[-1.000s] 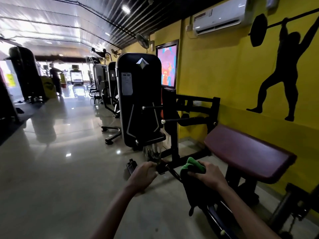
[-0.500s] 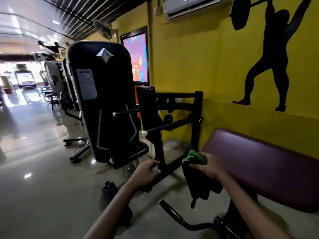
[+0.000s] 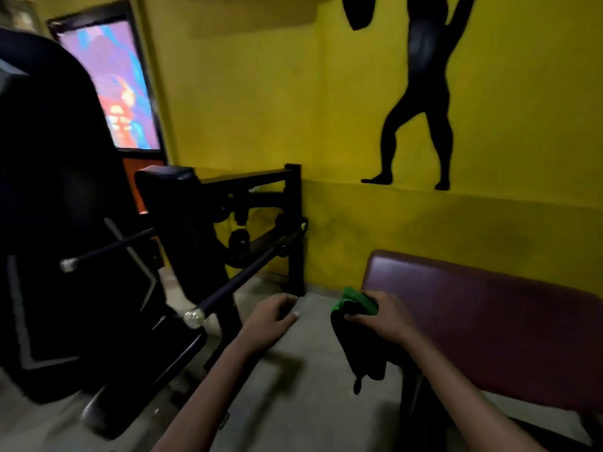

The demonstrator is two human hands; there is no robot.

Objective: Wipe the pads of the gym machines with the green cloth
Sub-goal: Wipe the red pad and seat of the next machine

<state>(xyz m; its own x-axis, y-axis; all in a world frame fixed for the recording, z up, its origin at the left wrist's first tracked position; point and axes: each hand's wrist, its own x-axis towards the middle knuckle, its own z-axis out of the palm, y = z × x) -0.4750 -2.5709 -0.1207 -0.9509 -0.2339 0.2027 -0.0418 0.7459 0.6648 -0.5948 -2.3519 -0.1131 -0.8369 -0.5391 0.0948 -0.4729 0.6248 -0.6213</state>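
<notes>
My right hand (image 3: 386,316) grips the green cloth (image 3: 357,324), which is bunched at the top and hangs down dark below my fingers. The cloth is just off the left end of a maroon padded bench (image 3: 483,324) by the yellow wall. My left hand (image 3: 270,321) hovers over the floor with its fingers loosely curled and holds nothing. A black pad (image 3: 169,190) stands on the machine to the left.
A large black weight-stack machine (image 3: 65,223) fills the left side. Two dark bars with chrome end caps (image 3: 194,318) stick out toward me near my left hand. A black frame post (image 3: 293,230) stands by the yellow wall. Grey floor lies below my arms.
The view has swung right and closer to the maroon bench and wall. Both hands keep much the same pose, the right still gripping the cloth.
</notes>
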